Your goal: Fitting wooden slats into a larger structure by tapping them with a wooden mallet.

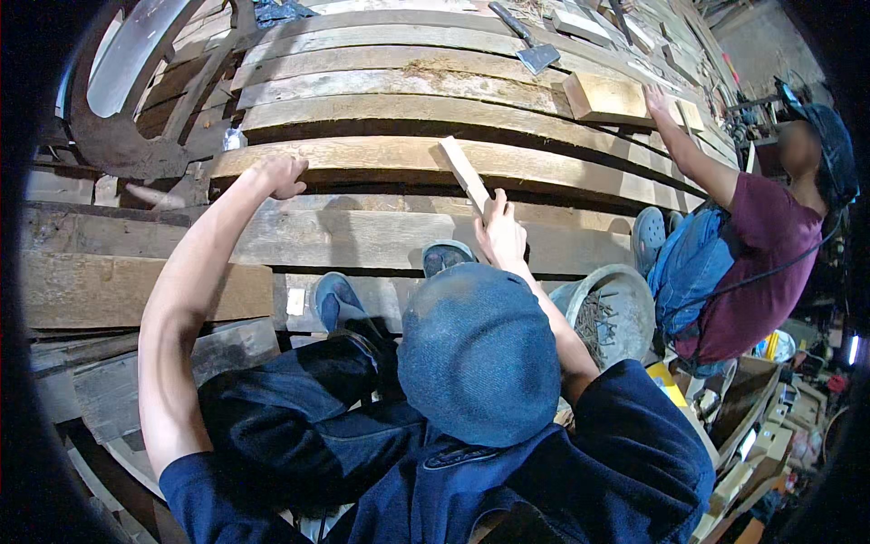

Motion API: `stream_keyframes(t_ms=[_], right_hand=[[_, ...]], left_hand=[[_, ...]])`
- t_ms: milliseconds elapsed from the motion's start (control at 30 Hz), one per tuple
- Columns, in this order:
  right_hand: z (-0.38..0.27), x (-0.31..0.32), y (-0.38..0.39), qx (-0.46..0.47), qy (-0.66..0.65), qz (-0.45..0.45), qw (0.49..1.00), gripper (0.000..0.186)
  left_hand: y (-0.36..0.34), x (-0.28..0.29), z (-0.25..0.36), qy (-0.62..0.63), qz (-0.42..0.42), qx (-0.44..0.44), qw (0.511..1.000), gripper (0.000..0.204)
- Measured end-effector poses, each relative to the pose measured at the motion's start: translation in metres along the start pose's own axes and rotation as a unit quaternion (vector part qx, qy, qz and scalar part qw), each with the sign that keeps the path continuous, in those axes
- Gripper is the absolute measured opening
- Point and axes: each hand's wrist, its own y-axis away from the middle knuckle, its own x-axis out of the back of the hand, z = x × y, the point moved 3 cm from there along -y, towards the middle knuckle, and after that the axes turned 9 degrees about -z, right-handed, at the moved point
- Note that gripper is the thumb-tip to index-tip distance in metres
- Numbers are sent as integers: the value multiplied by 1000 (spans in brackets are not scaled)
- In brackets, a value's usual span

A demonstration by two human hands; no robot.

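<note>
My left hand (pixel 283 175) is closed in a fist at the left part of a long wooden plank (pixel 372 159). Whether anything is inside its curled fingers is hidden. With my right hand (pixel 501 234) I grip the lower end of a pale, narrow wooden stick (pixel 465 174). The stick slants up and to the left, its far end over the same plank. Just right of my right forearm stands a grey bucket (pixel 637 295) holding a heap of nails (pixel 594 325).
A co-worker (pixel 761 263) sits at the right, one hand on a thick wooden block (pixel 605 98). A hatchet-like tool (pixel 538 59) lies on the far planks. A dark frame with an oval opening (pixel 131 145) stands far left. Gaps run between planks.
</note>
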Motion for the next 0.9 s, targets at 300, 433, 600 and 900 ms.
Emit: stream_keyframes(t_ms=[300, 433, 600, 900], right_hand=[[14, -9, 3, 40, -5, -26, 999, 41], [55, 2, -3, 5, -61, -40, 997, 41], [101, 5, 2, -203, -113, 95, 968, 47], [102, 0, 15, -173, -133, 125, 968, 46]], left_hand=[[-3, 2, 2, -27, 11, -35, 999, 45], [-1, -5, -6, -3, -8, -11, 1000, 45], [4, 8, 7, -10, 11, -20, 1000, 41], [-11, 10, 3, 17, 36, -50, 998, 36]])
